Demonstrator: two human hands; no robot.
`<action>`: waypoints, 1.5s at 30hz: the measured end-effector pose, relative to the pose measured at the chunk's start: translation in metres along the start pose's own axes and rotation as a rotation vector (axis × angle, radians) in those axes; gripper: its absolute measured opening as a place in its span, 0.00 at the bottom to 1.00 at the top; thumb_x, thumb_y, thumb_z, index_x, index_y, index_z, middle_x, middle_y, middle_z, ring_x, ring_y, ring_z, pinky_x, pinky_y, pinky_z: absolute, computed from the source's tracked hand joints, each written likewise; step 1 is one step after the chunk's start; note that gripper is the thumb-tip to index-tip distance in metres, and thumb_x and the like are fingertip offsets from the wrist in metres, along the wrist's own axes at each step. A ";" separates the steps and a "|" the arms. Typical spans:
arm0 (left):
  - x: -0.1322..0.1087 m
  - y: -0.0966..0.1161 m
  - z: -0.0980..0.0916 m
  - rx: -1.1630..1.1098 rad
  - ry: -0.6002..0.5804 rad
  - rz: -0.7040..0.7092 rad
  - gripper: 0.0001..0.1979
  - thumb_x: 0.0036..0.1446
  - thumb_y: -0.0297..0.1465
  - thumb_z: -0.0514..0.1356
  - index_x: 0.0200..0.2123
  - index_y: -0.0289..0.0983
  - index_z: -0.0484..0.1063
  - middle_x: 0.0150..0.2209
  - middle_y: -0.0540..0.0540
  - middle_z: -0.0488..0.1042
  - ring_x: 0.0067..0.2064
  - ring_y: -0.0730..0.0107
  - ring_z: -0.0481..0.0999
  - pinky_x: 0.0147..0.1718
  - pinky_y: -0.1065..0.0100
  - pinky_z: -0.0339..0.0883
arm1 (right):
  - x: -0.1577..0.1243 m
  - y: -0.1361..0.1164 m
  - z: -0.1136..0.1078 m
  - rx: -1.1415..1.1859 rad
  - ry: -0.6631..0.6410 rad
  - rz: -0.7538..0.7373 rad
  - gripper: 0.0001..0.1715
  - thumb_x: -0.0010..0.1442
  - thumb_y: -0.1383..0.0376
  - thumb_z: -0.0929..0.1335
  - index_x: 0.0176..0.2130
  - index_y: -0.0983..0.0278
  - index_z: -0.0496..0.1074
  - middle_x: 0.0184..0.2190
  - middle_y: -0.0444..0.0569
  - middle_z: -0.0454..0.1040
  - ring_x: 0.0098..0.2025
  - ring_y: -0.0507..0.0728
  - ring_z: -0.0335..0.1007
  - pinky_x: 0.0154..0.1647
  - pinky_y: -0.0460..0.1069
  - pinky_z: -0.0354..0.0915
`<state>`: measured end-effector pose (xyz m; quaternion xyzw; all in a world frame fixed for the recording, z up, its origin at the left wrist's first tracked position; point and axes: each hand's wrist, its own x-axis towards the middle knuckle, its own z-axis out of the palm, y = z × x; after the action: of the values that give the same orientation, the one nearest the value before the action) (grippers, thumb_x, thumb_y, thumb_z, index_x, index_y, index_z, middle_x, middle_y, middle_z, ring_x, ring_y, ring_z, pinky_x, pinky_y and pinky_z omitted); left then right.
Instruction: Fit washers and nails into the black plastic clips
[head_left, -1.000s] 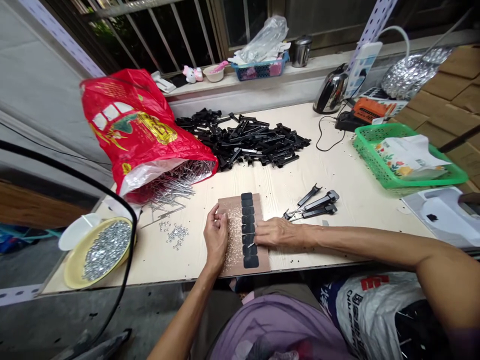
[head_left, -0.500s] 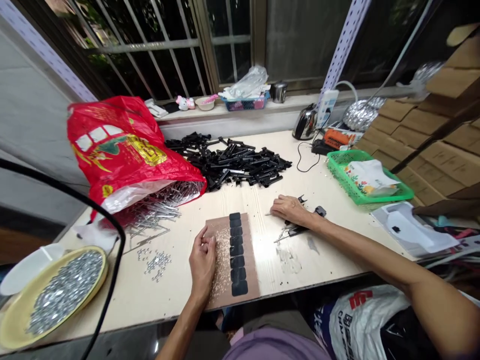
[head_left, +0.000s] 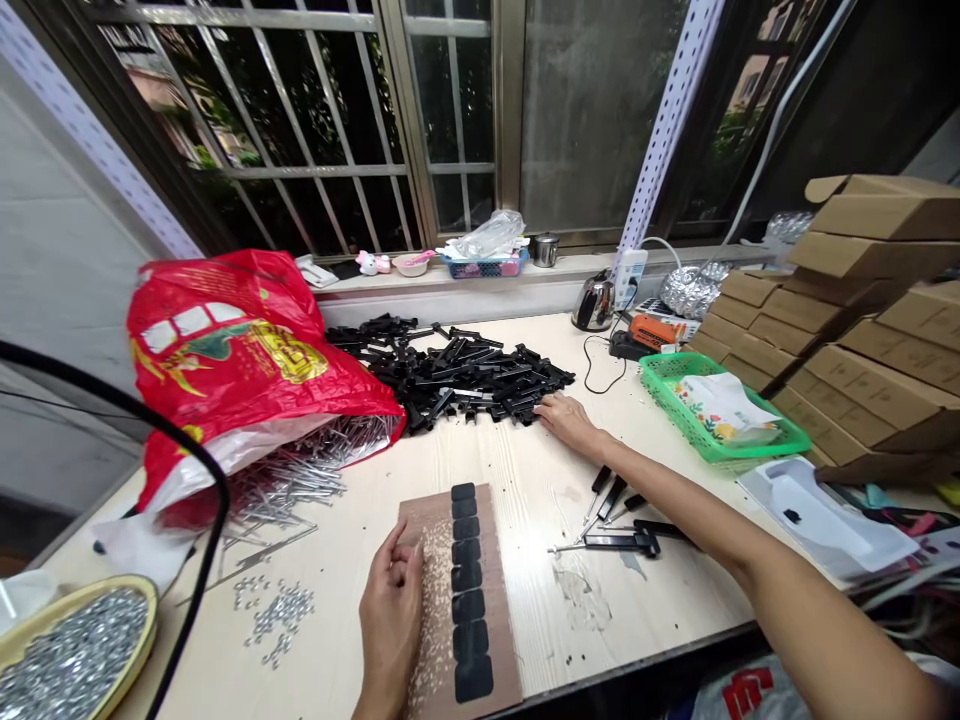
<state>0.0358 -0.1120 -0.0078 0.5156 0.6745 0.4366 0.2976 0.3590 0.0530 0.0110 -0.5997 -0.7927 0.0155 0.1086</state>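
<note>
My right hand (head_left: 570, 424) reaches to the near right edge of a pile of black plastic parts (head_left: 469, 375), its fingertips closed on a part there. That part is mostly hidden by the fingers. My left hand (head_left: 391, 610) rests on the left edge of a brown board (head_left: 501, 600), fingers loosely curled and a little apart, with nothing visible in them. Down the board runs a row of black rounded pads (head_left: 466, 577), with small pale specks strewn to their left. Under my right forearm lie several black parts with thin metal rods (head_left: 619, 542).
A red bag (head_left: 247, 340) spills metal rods (head_left: 289, 485) at left. Small silvery pieces (head_left: 277, 615) lie before it; a yellow bowl (head_left: 142, 640) holds more. A green basket (head_left: 720, 450), a white tray (head_left: 825, 520), a kettle (head_left: 594, 302) and stacked cardboard boxes (head_left: 862, 400) stand right.
My right hand has moved away from the rod-fitted black parts, forward to the pile's edge. My left hand stays at the board. The view has tilted up, showing more window.
</note>
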 end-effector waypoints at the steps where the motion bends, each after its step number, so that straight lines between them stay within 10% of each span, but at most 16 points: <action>1: -0.002 0.003 0.001 -0.030 -0.007 -0.006 0.32 0.52 0.49 0.57 0.56 0.40 0.65 0.33 0.48 0.72 0.30 0.68 0.71 0.29 0.68 0.65 | 0.010 -0.004 0.002 0.002 -0.006 0.009 0.10 0.62 0.68 0.62 0.40 0.65 0.72 0.42 0.54 0.70 0.47 0.58 0.61 0.46 0.50 0.55; 9: 0.029 0.050 0.060 -0.398 -0.307 -0.122 0.31 0.52 0.48 0.59 0.54 0.33 0.67 0.31 0.45 0.74 0.27 0.70 0.71 0.28 0.68 0.66 | 0.005 -0.055 0.008 0.140 -0.068 0.127 0.11 0.58 0.66 0.65 0.42 0.67 0.67 0.33 0.49 0.74 0.34 0.54 0.68 0.33 0.46 0.59; 14: 0.067 0.068 0.094 -0.813 -0.592 -0.323 0.25 0.50 0.47 0.62 0.41 0.31 0.72 0.34 0.40 0.75 0.34 0.66 0.75 0.34 0.66 0.68 | -0.009 -0.094 -0.002 0.621 -0.123 -0.075 0.15 0.65 0.61 0.58 0.36 0.65 0.69 0.30 0.45 0.73 0.31 0.50 0.68 0.29 0.43 0.59; 19: 0.092 0.059 0.091 -0.890 -0.357 -0.363 0.23 0.42 0.43 0.68 0.36 0.33 0.68 0.20 0.55 0.65 0.20 0.78 0.66 0.25 0.72 0.65 | 0.031 -0.092 -0.005 0.303 0.018 0.161 0.15 0.66 0.60 0.58 0.37 0.66 0.68 0.36 0.50 0.72 0.37 0.55 0.69 0.35 0.47 0.59; 22: 0.101 0.053 0.076 -0.670 -0.302 -0.248 0.24 0.46 0.42 0.65 0.43 0.32 0.70 0.14 0.61 0.55 0.16 0.78 0.58 0.20 0.73 0.60 | 0.055 -0.082 0.000 0.105 0.003 0.309 0.14 0.59 0.64 0.66 0.46 0.65 0.64 0.43 0.55 0.71 0.44 0.60 0.68 0.39 0.50 0.59; 26: 0.106 0.055 0.057 -0.320 -0.233 0.111 0.21 0.54 0.36 0.58 0.51 0.36 0.71 0.26 0.47 0.74 0.33 0.63 0.75 0.36 0.62 0.68 | 0.054 -0.080 0.006 0.129 -0.029 0.282 0.19 0.57 0.70 0.66 0.49 0.64 0.60 0.38 0.52 0.74 0.41 0.58 0.71 0.37 0.49 0.60; 30: 0.112 0.055 0.054 -0.037 -0.314 0.663 0.31 0.49 0.19 0.51 0.58 0.41 0.65 0.58 0.43 0.66 0.63 0.58 0.57 0.60 0.51 0.48 | 0.031 -0.086 0.007 0.607 -0.187 0.206 0.17 0.58 0.59 0.67 0.44 0.65 0.61 0.27 0.43 0.73 0.27 0.51 0.70 0.27 0.45 0.62; 33: 0.117 0.048 0.056 0.081 -0.441 0.767 0.35 0.47 0.17 0.50 0.60 0.42 0.61 0.52 0.43 0.71 0.58 0.58 0.64 0.61 0.46 0.43 | 0.026 -0.095 0.003 0.980 -0.444 0.095 0.21 0.63 0.50 0.61 0.38 0.66 0.64 0.26 0.45 0.74 0.23 0.50 0.70 0.22 0.43 0.62; 40: 0.122 0.026 0.039 -0.308 -0.237 -0.064 0.19 0.54 0.43 0.58 0.34 0.32 0.73 0.18 0.50 0.68 0.21 0.65 0.72 0.26 0.63 0.70 | 0.084 -0.130 0.003 0.275 -0.153 0.268 0.27 0.67 0.53 0.55 0.40 0.68 0.72 0.40 0.60 0.75 0.44 0.61 0.73 0.40 0.50 0.65; 45: 0.122 0.027 0.026 -0.706 -0.290 -0.410 0.18 0.50 0.41 0.64 0.37 0.31 0.70 0.27 0.42 0.77 0.27 0.65 0.78 0.29 0.66 0.72 | 0.098 -0.154 0.018 0.168 -0.232 0.264 0.12 0.56 0.64 0.67 0.36 0.70 0.75 0.40 0.64 0.75 0.45 0.66 0.72 0.41 0.53 0.63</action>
<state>0.0341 0.0148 0.0108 0.2932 0.5235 0.4956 0.6280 0.1842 0.1051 0.0320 -0.6813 -0.7105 0.1647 0.0629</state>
